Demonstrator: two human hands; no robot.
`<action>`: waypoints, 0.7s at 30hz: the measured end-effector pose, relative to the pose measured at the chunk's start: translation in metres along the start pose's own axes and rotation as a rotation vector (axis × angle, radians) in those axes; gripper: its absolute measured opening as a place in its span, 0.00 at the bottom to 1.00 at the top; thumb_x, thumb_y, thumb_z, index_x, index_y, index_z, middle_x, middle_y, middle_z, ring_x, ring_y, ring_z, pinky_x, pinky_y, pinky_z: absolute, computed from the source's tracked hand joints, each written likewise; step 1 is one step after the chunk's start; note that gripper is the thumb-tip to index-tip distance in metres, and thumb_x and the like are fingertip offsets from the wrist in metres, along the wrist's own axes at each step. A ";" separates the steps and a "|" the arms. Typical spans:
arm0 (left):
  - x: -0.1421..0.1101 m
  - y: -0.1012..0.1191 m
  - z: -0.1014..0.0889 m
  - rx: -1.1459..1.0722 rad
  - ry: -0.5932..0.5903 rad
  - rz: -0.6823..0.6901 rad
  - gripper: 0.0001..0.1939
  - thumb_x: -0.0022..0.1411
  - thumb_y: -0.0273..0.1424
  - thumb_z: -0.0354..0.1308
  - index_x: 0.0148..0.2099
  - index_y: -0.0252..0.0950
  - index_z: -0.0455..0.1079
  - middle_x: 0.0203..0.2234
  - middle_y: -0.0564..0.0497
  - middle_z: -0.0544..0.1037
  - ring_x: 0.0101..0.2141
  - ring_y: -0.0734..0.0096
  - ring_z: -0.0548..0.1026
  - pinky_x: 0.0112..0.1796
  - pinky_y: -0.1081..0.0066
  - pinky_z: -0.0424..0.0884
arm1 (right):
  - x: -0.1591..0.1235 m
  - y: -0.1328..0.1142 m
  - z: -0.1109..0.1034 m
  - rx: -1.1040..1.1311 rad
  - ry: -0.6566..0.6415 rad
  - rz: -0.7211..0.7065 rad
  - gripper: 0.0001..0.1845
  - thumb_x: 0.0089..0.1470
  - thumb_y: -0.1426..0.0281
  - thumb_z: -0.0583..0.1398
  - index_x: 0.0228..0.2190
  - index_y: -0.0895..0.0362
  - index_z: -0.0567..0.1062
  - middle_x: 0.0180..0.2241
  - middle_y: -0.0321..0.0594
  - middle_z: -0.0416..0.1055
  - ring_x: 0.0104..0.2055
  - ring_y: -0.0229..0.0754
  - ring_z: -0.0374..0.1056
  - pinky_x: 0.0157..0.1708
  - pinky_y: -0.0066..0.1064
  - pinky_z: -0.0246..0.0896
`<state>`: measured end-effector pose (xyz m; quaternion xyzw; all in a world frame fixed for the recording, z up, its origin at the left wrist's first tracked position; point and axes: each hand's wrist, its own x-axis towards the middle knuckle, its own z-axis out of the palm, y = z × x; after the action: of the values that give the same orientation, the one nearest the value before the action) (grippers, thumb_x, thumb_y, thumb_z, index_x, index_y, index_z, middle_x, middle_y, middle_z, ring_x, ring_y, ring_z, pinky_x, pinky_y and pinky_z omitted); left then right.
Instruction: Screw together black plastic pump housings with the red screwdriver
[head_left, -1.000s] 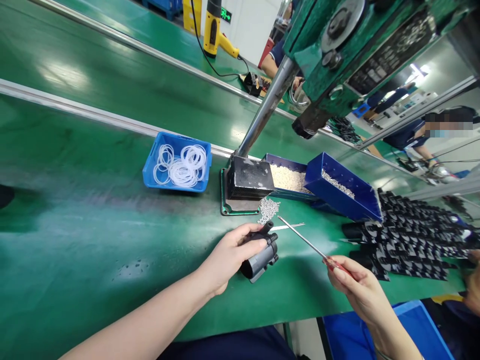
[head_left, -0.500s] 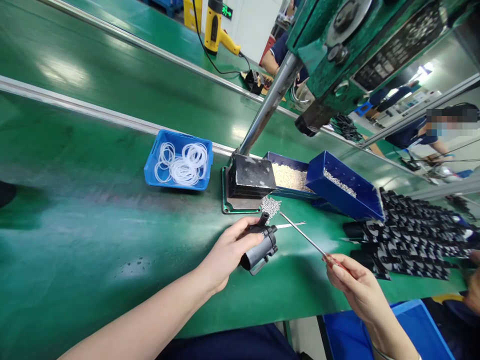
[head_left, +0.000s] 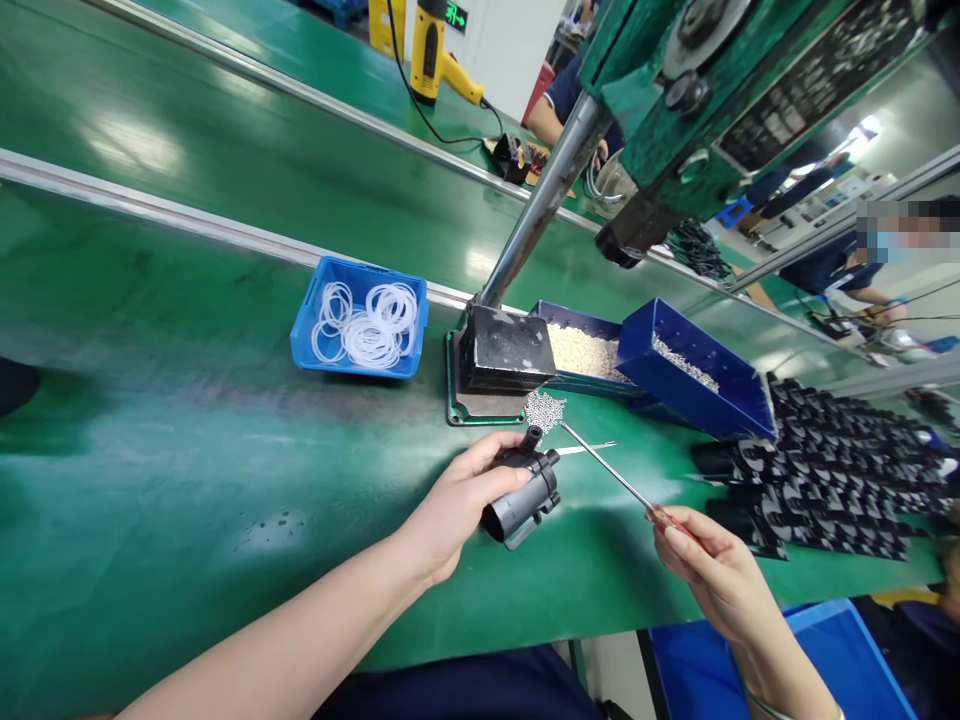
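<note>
My left hand (head_left: 457, 505) is closed round a small black pump housing (head_left: 521, 495), holding it just above the green bench with its nozzle pointing up and away. My right hand (head_left: 709, 575) pinches the red handle of a thin screwdriver (head_left: 615, 478); its metal tip points up-left and ends close to the housing's nozzle, near a heap of small silver beads (head_left: 541, 410). A pair of tweezers (head_left: 589, 449) lies on the bench under the shaft.
A blue tray of white rubber rings (head_left: 362, 325) sits at centre left. A green arbor press (head_left: 675, 90) stands on its black base block (head_left: 504, 358). Two dark blue bins (head_left: 697, 380) hold small parts, with stacked black housings (head_left: 832, 470) at right. Other workers sit beyond.
My left hand has tilted and lifted the pump housing slightly; the screwdriver tip has stayed close to it. The view has shifted a little.
</note>
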<state>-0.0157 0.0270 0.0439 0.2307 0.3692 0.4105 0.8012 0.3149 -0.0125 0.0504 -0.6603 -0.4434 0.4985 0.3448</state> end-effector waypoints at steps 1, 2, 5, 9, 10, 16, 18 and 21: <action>0.000 0.000 0.000 0.000 -0.003 -0.002 0.20 0.60 0.32 0.62 0.54 0.41 0.72 0.48 0.50 0.79 0.43 0.64 0.77 0.42 0.70 0.68 | 0.001 0.001 -0.001 -0.001 -0.006 0.002 0.21 0.49 0.56 0.70 0.37 0.59 0.80 0.22 0.34 0.57 0.24 0.33 0.49 0.24 0.28 0.41; 0.000 0.000 0.000 0.001 -0.008 -0.004 0.19 0.60 0.32 0.61 0.55 0.42 0.72 0.48 0.50 0.79 0.43 0.64 0.77 0.42 0.70 0.68 | 0.002 0.001 -0.002 -0.003 -0.011 0.004 0.21 0.48 0.56 0.71 0.37 0.59 0.80 0.22 0.34 0.57 0.23 0.32 0.50 0.24 0.27 0.41; -0.001 0.002 0.000 0.003 -0.023 -0.008 0.19 0.60 0.32 0.61 0.55 0.41 0.72 0.49 0.50 0.79 0.45 0.63 0.76 0.42 0.71 0.67 | 0.003 0.003 -0.003 -0.002 -0.009 0.000 0.22 0.47 0.55 0.71 0.37 0.59 0.80 0.22 0.34 0.58 0.24 0.32 0.50 0.23 0.27 0.42; -0.001 0.004 0.001 0.011 -0.009 -0.005 0.19 0.61 0.33 0.61 0.55 0.40 0.72 0.49 0.49 0.79 0.46 0.62 0.76 0.44 0.69 0.67 | 0.002 0.004 -0.003 0.001 -0.001 -0.005 0.21 0.49 0.56 0.70 0.38 0.59 0.80 0.23 0.34 0.58 0.24 0.32 0.50 0.23 0.26 0.43; -0.001 0.004 0.001 0.012 -0.010 -0.007 0.19 0.61 0.33 0.61 0.55 0.40 0.72 0.48 0.49 0.79 0.46 0.61 0.76 0.44 0.69 0.67 | 0.002 0.004 -0.003 0.001 -0.003 -0.002 0.21 0.49 0.56 0.71 0.38 0.59 0.80 0.23 0.34 0.58 0.24 0.32 0.50 0.23 0.26 0.43; 0.000 0.002 0.001 0.024 -0.015 0.003 0.21 0.60 0.33 0.63 0.55 0.40 0.72 0.50 0.49 0.79 0.48 0.60 0.76 0.46 0.68 0.68 | 0.005 0.010 -0.007 0.000 -0.022 0.014 0.22 0.48 0.55 0.71 0.38 0.59 0.80 0.23 0.34 0.57 0.24 0.32 0.49 0.23 0.27 0.41; 0.000 0.001 0.001 0.032 -0.016 0.019 0.20 0.60 0.33 0.62 0.56 0.41 0.72 0.51 0.49 0.78 0.49 0.60 0.75 0.46 0.68 0.67 | 0.006 0.011 -0.009 0.000 -0.029 0.021 0.22 0.48 0.55 0.70 0.39 0.59 0.80 0.23 0.34 0.57 0.24 0.32 0.49 0.24 0.27 0.41; 0.000 0.000 0.000 0.039 -0.013 0.031 0.19 0.62 0.33 0.61 0.56 0.41 0.72 0.51 0.49 0.78 0.49 0.60 0.75 0.44 0.69 0.67 | 0.006 0.012 -0.009 -0.001 -0.030 0.025 0.22 0.48 0.55 0.70 0.39 0.58 0.80 0.23 0.34 0.57 0.24 0.32 0.49 0.24 0.27 0.41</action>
<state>-0.0158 0.0273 0.0435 0.2546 0.3683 0.4143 0.7924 0.3273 -0.0112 0.0403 -0.6584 -0.4405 0.5124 0.3315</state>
